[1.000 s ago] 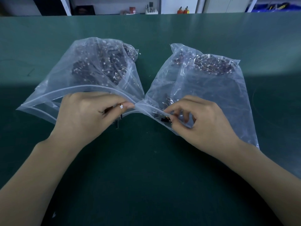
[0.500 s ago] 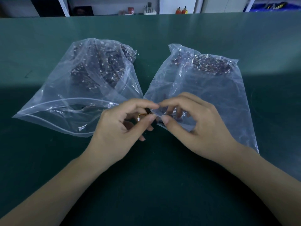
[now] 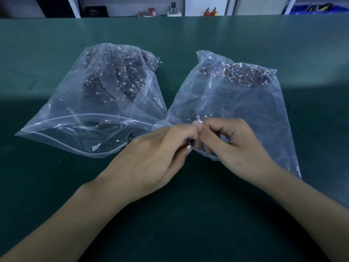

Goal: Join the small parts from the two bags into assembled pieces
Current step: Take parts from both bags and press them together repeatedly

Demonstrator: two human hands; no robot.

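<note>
1. Two clear zip bags lie side by side on green table (image 3: pixel 56 186), mouths toward the person, inner corners nearly touching at centre.
2. Left bag (image 3: pixel 98 118): mouth gapes open, zip strip curves across the front. Dark heap of small wired parts w/ white connectors (image 3: pixel 117 80) sits at the far end; a few loose ones near the mouth, incl. one w/ a white tip (image 3: pixel 122 141).
3. Right bag (image 3: pixel 245 114): similar dark heap of parts (image 3: pixel 243 76) at the far end, a few strays lower down just beyond the fingertips.
4. Left hand (image 3: pixel 151 157): fingers curled, thumb and forefinger pinched on a small part (image 3: pixel 189 145); a white connector and dark bit show between the fingers. Hand sits at the gap between the two bag mouths, over the near edge of right bag.
5. Right hand (image 3: pixel 236 146): fingers curled, thumb and forefinger tips pressed together right against the left hand's fingertips. It seems to pinch something tiny there, prob. the mating piece, but can't tell what; too small and hidden.
6. Both hands meet fingertip to fingertip, held just above table, forearms coming in from the bottom corners.
7. Far bkgd: shelf w/ small bottles and tools beyond the table's edge, blurry.
</note>
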